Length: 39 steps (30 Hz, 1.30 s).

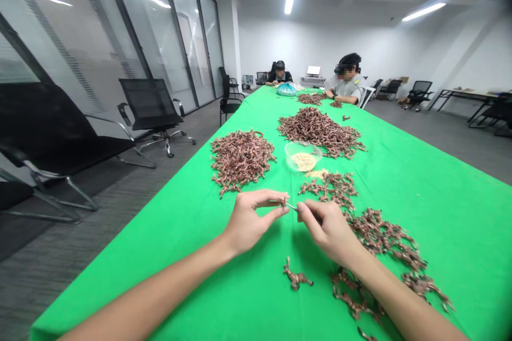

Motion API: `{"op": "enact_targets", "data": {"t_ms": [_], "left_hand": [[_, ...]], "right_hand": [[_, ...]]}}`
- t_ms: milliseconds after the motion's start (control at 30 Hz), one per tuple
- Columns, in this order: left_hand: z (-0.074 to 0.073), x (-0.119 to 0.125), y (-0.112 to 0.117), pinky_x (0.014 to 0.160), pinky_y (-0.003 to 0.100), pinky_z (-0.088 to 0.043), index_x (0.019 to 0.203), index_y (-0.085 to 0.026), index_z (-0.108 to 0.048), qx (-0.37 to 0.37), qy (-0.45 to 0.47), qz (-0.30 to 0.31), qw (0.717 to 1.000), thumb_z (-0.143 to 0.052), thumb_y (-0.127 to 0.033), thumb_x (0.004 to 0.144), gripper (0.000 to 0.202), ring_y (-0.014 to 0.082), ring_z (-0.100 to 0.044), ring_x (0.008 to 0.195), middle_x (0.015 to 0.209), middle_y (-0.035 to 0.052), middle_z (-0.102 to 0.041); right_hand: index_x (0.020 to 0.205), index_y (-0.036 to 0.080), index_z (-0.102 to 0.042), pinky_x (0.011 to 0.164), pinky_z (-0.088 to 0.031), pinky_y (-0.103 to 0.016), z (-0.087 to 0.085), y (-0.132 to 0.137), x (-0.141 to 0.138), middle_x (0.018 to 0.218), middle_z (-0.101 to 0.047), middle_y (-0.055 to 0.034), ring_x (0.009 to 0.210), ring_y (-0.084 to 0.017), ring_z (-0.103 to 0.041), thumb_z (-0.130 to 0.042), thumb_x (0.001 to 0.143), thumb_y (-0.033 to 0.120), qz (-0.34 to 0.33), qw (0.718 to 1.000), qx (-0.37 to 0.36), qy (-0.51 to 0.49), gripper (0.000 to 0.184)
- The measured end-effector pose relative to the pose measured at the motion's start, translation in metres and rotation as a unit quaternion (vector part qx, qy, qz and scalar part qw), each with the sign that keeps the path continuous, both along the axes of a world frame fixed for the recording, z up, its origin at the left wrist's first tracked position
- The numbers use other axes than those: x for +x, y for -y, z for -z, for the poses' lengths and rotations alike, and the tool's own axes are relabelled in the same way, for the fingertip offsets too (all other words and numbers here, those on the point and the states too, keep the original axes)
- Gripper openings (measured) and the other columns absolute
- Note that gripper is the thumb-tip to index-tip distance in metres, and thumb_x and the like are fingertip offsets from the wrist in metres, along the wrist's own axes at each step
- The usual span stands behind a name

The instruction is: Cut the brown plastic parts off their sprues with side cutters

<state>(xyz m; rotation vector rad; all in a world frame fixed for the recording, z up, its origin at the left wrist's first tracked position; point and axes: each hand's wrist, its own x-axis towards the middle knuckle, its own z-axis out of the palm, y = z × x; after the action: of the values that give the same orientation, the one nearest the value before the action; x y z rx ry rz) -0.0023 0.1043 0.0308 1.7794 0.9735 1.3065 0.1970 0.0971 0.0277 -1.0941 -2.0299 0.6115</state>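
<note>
My left hand (250, 219) pinches a small brown piece (283, 201) between thumb and fingers above the green table (420, 197). My right hand (326, 226) is closed round a thin metal tool (293, 206) whose tip points at that piece. A clear plastic bowl (303, 156) with pale small bits stands just beyond my hands. Two heaps of brown pieces lie further back, one on the left (240, 159) and one behind the bowl (320, 130). More brown pieces are scattered to the right of my right arm (380, 240), and a single one (295, 277) lies between my forearms.
Two other people (347, 81) sit at the far end of the table with their own brown heaps and a blue bag (286, 89). Black chairs (152, 112) stand along the glass wall on the left. Desks and chairs line the right wall.
</note>
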Motion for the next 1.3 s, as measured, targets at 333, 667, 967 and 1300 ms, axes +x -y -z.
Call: {"op": "enact_targets", "data": {"t_ms": [333,667,967,1300], "left_hand": [[-0.002,0.005,0.003,0.083,0.037,-0.061,0.1,-0.01,-0.076,-0.237,0.158,0.114,0.952,-0.08,-0.03,0.077,0.03,0.0255,-0.073,0.094,0.107,0.0152,-0.076],[-0.004,-0.011,0.001,0.105,0.04,-0.049,0.107,-0.025,-0.077,0.156,-0.139,-0.002,0.978,-0.068,-0.019,0.087,0.023,0.0251,-0.067,0.115,0.116,0.0047,-0.074],[-0.009,-0.009,-0.001,0.093,0.041,-0.056,0.096,-0.02,-0.079,0.004,-0.053,-0.002,0.999,-0.076,-0.031,0.081,0.019,0.0263,-0.073,0.095,0.101,0.0083,-0.078],[-0.01,0.001,0.004,0.081,0.034,-0.057,0.099,-0.011,-0.078,-0.212,0.125,0.109,0.963,-0.076,-0.035,0.081,0.03,0.024,-0.073,0.089,0.098,0.0145,-0.078]], "right_hand": [[0.067,0.02,-0.044,0.053,-0.026,-0.027,-0.002,0.002,0.001,0.058,-0.042,0.0037,0.051,-0.011,-0.038,-0.044,0.1,0.03,-0.005,0.996,0.084,0.0,0.035],[0.062,0.02,-0.045,0.052,-0.024,-0.027,0.002,0.001,-0.002,0.053,-0.038,0.0045,0.049,-0.011,-0.035,-0.04,0.102,0.04,-0.01,1.0,-0.011,-0.019,0.045],[0.07,0.018,-0.056,0.054,-0.029,-0.028,-0.001,-0.001,0.002,0.059,-0.049,0.0019,0.053,-0.013,-0.043,-0.045,0.101,0.038,0.025,0.998,0.047,-0.02,0.038],[0.087,0.018,-0.061,0.06,-0.038,-0.027,-0.001,0.0,0.005,0.074,-0.06,-0.0015,0.064,-0.014,-0.054,-0.049,0.099,0.024,0.014,0.985,0.174,-0.005,0.018]]}}
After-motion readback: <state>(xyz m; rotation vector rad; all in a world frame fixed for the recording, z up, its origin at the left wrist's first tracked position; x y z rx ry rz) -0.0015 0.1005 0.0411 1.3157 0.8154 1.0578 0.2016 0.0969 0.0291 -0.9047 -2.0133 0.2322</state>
